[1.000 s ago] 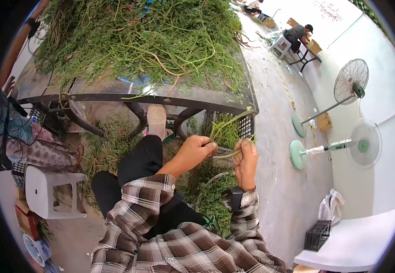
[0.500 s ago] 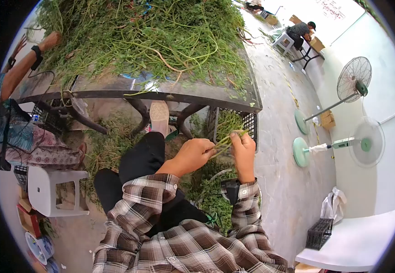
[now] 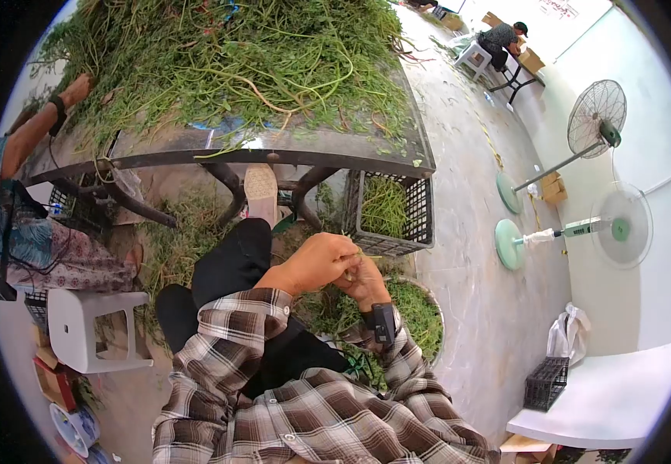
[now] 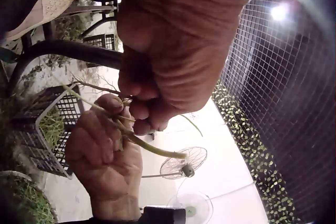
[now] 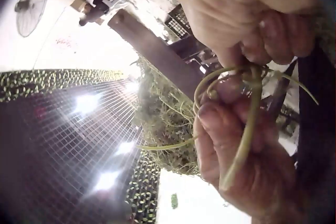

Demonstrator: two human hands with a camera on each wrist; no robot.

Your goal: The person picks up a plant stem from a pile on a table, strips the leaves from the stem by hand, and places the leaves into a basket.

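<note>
Left hand [image 3: 316, 261] and right hand [image 3: 365, 282], close together, both pinch the green stems [image 4: 157, 151] midair off the near edge of the table [image 3: 320, 159], beside the crate [image 3: 386, 243] under its right corner, likely for steadier control.

Left hand [image 3: 312, 261] and right hand [image 3: 365, 282] are bunched up together, bits of green stem [image 3: 369, 255] poking out at the fingers. Beyond them there's a dark table [image 3: 335, 161] with a massive heap of greens [image 3: 258, 69], somebody's hand [image 3: 77, 90] at its left edge. Black crate [image 3: 393, 245] of stems just past the hands, white stool [image 3: 80, 329] left, two standing fans [image 3: 609, 133] right.
</note>
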